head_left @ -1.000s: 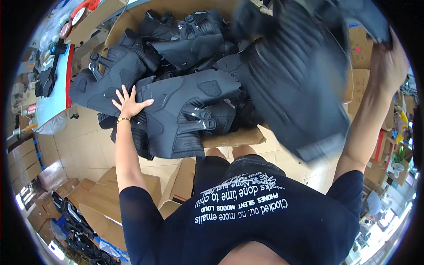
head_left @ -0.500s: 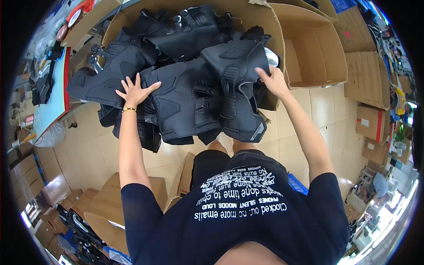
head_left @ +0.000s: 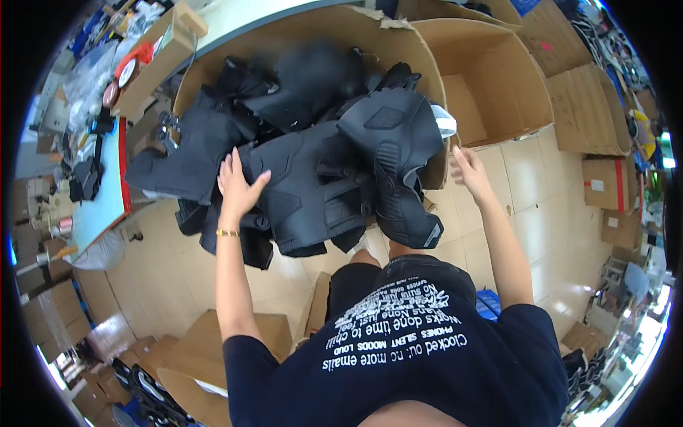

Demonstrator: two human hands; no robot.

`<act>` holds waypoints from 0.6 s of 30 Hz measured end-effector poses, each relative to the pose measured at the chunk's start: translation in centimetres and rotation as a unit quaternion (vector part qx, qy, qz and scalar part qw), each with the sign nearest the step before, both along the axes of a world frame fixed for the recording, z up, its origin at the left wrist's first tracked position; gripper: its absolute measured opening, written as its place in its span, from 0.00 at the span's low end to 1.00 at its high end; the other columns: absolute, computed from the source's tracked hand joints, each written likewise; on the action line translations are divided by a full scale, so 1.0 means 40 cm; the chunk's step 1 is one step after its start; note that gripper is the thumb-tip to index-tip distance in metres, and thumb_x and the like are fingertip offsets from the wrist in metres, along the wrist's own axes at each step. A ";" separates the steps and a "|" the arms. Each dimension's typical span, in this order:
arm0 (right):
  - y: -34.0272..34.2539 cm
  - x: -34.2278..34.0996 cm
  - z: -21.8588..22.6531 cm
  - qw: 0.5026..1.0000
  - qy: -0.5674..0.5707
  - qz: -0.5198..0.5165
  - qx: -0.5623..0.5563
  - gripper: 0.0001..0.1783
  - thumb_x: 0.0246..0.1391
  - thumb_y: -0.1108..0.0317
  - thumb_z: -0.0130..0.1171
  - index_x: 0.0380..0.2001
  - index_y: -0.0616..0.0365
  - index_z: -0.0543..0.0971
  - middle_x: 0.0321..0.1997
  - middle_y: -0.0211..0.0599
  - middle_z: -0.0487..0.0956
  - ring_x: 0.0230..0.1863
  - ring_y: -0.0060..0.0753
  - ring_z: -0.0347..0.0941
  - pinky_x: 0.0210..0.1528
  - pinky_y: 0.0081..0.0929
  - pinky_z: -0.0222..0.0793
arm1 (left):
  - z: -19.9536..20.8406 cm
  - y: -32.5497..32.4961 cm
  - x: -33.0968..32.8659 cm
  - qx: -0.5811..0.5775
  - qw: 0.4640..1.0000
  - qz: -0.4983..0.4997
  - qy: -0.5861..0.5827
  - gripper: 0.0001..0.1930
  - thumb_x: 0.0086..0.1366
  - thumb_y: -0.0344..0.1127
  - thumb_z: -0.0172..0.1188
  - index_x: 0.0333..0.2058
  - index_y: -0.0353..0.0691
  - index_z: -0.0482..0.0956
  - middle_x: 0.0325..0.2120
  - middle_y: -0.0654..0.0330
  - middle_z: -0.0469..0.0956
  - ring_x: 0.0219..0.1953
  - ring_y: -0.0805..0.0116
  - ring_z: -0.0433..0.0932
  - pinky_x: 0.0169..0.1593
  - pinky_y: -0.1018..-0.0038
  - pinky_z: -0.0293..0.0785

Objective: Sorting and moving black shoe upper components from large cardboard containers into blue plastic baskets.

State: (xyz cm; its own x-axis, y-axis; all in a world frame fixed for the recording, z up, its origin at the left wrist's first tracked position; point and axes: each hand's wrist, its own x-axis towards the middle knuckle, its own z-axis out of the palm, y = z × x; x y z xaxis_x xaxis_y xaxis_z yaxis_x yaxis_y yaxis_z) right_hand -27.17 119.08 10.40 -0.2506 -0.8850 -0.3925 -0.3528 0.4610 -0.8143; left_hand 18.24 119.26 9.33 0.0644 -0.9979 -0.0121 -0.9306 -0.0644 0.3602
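Note:
Several black moulded pads (head_left: 295, 188), shaped like protective guards with straps, lie heaped in a large cardboard box (head_left: 409, 53) and drape over its near side. My left hand (head_left: 240, 183) rests on the near pads with its fingers spread, holding nothing. To the right of the heap, my right hand (head_left: 469, 174) is apart from the pads, fingers loosely extended and nothing in them. Nearest to it is the rightmost pad (head_left: 398, 135), which hangs over the box front; a white piece (head_left: 445, 122) shows at its right edge.
An open cardboard box (head_left: 491, 85) stands right of the heap. Closed cartons (head_left: 605, 185) line the far right. On the left is a light-blue table (head_left: 107, 178) with a red edge. More cartons (head_left: 235, 334) and a blue crate (head_left: 488, 304) are near my body.
My right hand has come off the rightmost pad and moved right. My left hand stays on the heap, its fingers closer together. The whole view has shifted slightly.

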 end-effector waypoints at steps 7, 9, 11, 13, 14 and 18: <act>0.267 -0.263 -0.221 0.983 0.031 0.018 0.179 0.25 0.46 0.49 0.50 0.34 0.63 0.70 0.25 0.39 0.73 0.24 0.25 0.69 0.26 0.22 0.66 | 0.149 0.015 -0.424 -0.085 0.944 -0.259 0.184 0.35 0.46 0.44 0.59 0.51 0.35 0.57 0.52 0.48 0.55 0.54 0.50 0.53 0.55 0.60 0.47; 0.364 -0.345 -0.292 0.956 0.169 0.120 0.210 0.21 0.44 0.54 0.52 0.32 0.63 0.72 0.26 0.43 0.74 0.28 0.34 0.71 0.31 0.27 0.67 | 0.155 0.021 -0.595 -0.055 0.950 -0.301 0.069 0.41 0.43 0.52 0.60 0.53 0.40 0.55 0.55 0.49 0.48 0.57 0.48 0.44 0.55 0.51 0.42; 0.430 -0.404 -0.315 0.939 0.237 0.163 0.191 0.20 0.43 0.55 0.53 0.32 0.63 0.72 0.27 0.46 0.75 0.30 0.39 0.72 0.33 0.29 0.67 | 0.102 0.012 -0.710 -0.019 0.958 -0.284 -0.032 0.50 0.34 0.62 0.61 0.55 0.44 0.52 0.57 0.49 0.40 0.58 0.44 0.37 0.51 0.41 0.36; 0.473 -0.467 -0.318 0.934 0.218 0.139 0.246 0.20 0.40 0.56 0.54 0.31 0.63 0.73 0.31 0.51 0.74 0.37 0.49 0.69 0.39 0.35 0.65 | -0.016 -0.013 -0.772 0.063 0.970 -0.234 -0.004 0.62 0.25 0.64 0.63 0.57 0.44 0.39 0.57 0.44 0.34 0.58 0.43 0.34 0.49 0.37 0.36; 0.496 -0.507 -0.325 0.936 0.212 0.135 0.247 0.20 0.40 0.56 0.54 0.31 0.63 0.73 0.31 0.51 0.74 0.37 0.49 0.69 0.39 0.35 0.65 | -0.053 -0.025 -0.802 0.096 0.964 -0.244 -0.051 0.63 0.25 0.64 0.63 0.57 0.44 0.37 0.57 0.43 0.34 0.59 0.43 0.34 0.49 0.37 0.36; 0.582 -0.711 -0.354 0.954 0.175 0.079 0.232 0.17 0.40 0.58 0.54 0.28 0.62 0.74 0.31 0.50 0.74 0.37 0.47 0.70 0.40 0.34 0.65 | -0.199 -0.074 -0.942 0.156 0.942 -0.236 -0.178 0.63 0.26 0.63 0.64 0.57 0.45 0.35 0.57 0.44 0.33 0.59 0.45 0.34 0.49 0.36 0.35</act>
State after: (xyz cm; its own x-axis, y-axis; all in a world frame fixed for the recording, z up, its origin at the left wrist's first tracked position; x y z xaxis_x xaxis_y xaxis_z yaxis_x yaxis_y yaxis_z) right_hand -55.62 142.37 -3.75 -0.3168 -0.6735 -0.6679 -0.6602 0.6621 -0.3545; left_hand -19.45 116.32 1.38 -0.3307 -0.8675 -0.3717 -0.9404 0.3361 0.0521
